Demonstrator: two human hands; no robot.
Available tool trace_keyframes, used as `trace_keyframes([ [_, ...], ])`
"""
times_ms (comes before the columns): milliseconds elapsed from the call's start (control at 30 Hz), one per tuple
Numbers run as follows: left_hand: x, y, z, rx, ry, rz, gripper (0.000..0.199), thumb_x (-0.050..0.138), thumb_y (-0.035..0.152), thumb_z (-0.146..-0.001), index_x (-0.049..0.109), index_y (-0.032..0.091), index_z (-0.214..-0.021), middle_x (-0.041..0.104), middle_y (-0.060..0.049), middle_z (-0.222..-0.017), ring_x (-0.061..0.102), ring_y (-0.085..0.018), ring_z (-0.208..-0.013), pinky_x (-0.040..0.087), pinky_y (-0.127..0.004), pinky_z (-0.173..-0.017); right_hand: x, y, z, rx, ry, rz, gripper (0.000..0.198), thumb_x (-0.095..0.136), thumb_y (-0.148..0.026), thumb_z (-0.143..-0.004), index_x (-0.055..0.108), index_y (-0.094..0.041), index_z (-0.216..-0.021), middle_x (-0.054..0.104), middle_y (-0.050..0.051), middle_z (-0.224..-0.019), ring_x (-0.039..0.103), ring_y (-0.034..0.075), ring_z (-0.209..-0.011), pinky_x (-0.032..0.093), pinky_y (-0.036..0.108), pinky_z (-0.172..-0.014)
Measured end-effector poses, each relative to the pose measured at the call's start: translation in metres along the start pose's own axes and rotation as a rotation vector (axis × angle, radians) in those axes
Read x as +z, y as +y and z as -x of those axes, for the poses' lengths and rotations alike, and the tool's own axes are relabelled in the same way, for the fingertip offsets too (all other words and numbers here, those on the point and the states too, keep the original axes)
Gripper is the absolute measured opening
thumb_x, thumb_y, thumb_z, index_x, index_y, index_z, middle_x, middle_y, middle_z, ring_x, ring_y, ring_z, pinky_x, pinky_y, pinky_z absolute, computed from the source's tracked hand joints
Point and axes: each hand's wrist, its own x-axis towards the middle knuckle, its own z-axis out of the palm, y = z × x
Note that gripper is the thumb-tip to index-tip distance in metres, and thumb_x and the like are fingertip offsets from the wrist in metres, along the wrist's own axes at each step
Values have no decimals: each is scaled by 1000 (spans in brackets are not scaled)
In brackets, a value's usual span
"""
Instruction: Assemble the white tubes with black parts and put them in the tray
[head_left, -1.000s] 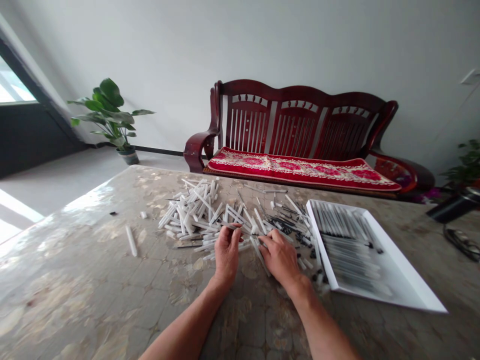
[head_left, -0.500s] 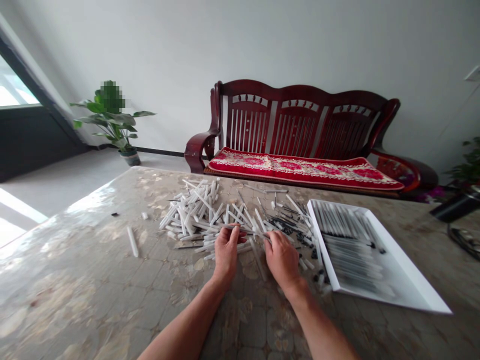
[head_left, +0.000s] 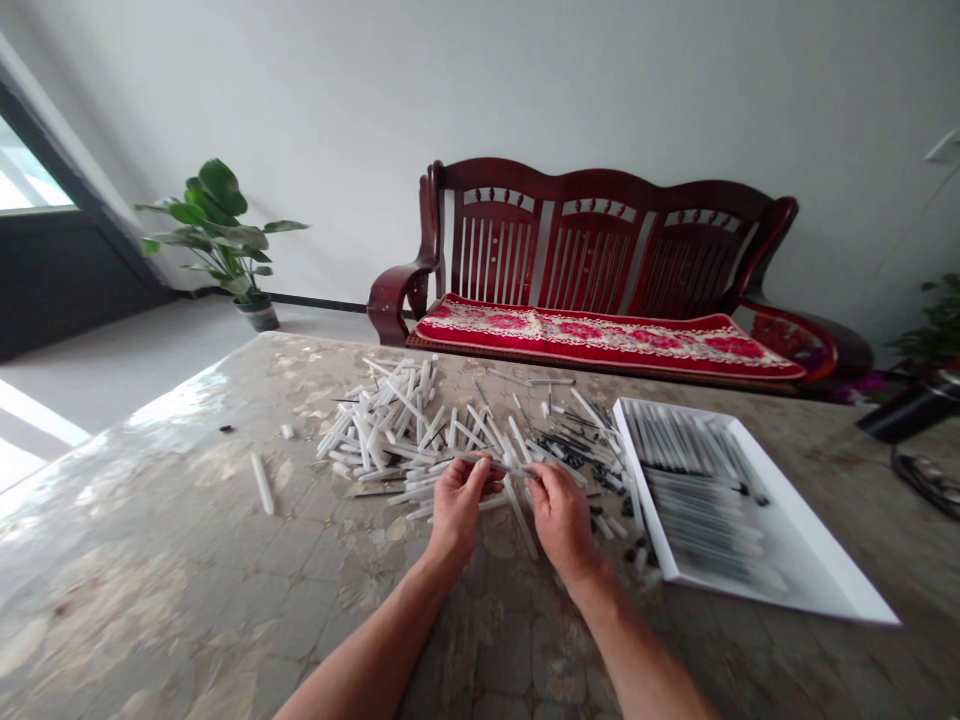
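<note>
The left hand (head_left: 454, 508) has its fingers closed on a slim grey rod (head_left: 508, 467), thumb on the near side, and the fingers of the right hand (head_left: 562, 512) pinch the rod's other end, so that it bridges the gap between the two hands (whether it is one piece or two fitted together is too small to tell). The rod is held roughly level, in front of the right part of a loose pile of white tubes (head_left: 375, 425), which lie at all angles across the middle of the worktop (head_left: 247, 600). Beyond the right hand, a scatter of small black parts (head_left: 574, 455) and thin dark sticks lies between the pile and a shallow white tray (head_left: 817, 560). The tray sits at an angle, and inside it translucent tubes (head_left: 679, 440) are laid side by side in two rows, an upper and a lower one, with dark tips along the upper row. Well to the left of the hands, a single white tube (head_left: 262, 484) lies by itself, near a short white piece (head_left: 286, 431) and a little black piece (head_left: 226, 429). Behind the worktop stands a dark red wooden bench (head_left: 589, 240) with a red floral runner (head_left: 607, 335) along its seat; a leafy potted plant (head_left: 217, 225) stands on the floor further left.
</note>
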Motion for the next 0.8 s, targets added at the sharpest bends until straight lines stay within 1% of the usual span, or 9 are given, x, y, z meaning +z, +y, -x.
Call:
trace_keyframes([
  [100,-1,-2,1,1,-35,10,37,79,45,-67,65,15,-83,70,-1,-70,67,-14,-63,55,-25,-60,-2,-2,0,11,-8,-28,19,49,-22,-93,67,-19,-96,70,9,-89,65,23,-88,51,34,-81],
  [167,-2,-1,3,22,-59,1,36,77,45,-69,64,15,-83,70,-1,-70,67,-14,-62,56,-26,-60,-4,-4,0,51,-40,-75,19,50,-22,-92,68,-19,-96,71,9,-88,65,22,-87,50,33,-79],
  [367,-6,5,6,47,-157,-78,33,76,45,-70,65,17,-82,70,-1,-71,67,-16,-63,56,-27,-59,-23,-13,-5,237,-294,-257,15,54,-22,-89,69,-21,-88,72,1,-75,65,18,-69,48,26,-62],
  [400,-6,6,7,45,-162,-78,32,76,45,-71,65,17,-83,70,-1,-71,67,-16,-63,55,-27,-59,-27,-15,-7,236,-312,-254,15,54,-22,-89,69,-21,-89,72,1,-75,65,17,-69,47,25,-62],
  [467,-5,6,7,46,-158,-69,31,74,45,-73,65,17,-83,70,-1,-71,66,-15,-63,55,-27,-59,-37,-19,-11,173,-315,-197,17,53,-22,-91,70,-22,-93,73,2,-82,66,18,-76,48,27,-68],
  [533,-3,5,8,59,-164,-81,29,73,43,-74,66,17,-83,70,-1,-72,66,-15,-64,54,-26,-59,-45,-24,-15,73,-297,-85,19,53,-21,-92,71,-23,-98,73,3,-90,65,19,-87,48,29,-77],
  [600,-1,4,10,69,-197,-116,28,73,42,-74,67,17,-84,71,-2,-72,67,-16,-66,53,-26,-58,-51,-29,-17,3,-282,51,18,57,-20,-90,72,-25,-97,73,4,-91,62,21,-91,47,32,-80],
  [733,5,3,13,29,-272,-159,28,74,41,-71,69,16,-82,71,-3,-70,67,-17,-63,52,-26,-54,-61,-30,-18,-21,-341,201,18,62,-14,-85,73,-27,-91,72,2,-87,60,22,-89,47,32,-78],
  [800,6,4,14,4,-284,-149,31,77,39,-69,69,16,-88,72,-4,-75,68,-17,-63,53,-26,-53,-70,-23,-20,6,-371,229,19,60,-12,-85,72,-27,-90,72,1,-88,61,21,-90,46,31,-77],
])
